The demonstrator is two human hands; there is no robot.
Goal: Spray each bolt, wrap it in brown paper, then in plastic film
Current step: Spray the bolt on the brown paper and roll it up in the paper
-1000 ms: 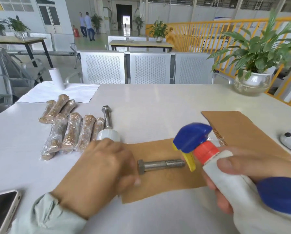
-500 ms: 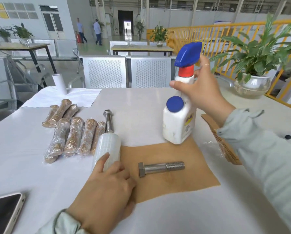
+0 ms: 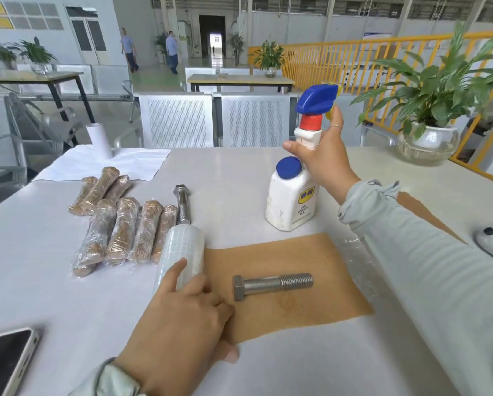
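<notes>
The bolt [image 3: 272,284] lay on the brown paper [image 3: 288,284], just in front of the spray bottle [image 3: 292,201] standing on the tabletop [image 3: 234,178]. The right hand [image 3: 324,160] had its grip curled round the bottle's neck — the label read WD-40. The left hand [image 3: 182,318], fingers relaxed, pressed the paper's near-left edge beside the film roll [image 3: 182,252]. Next, judging by this: free the bottle, keep the paper pinned, roll the bolt up snugly — no loose corners.
</notes>
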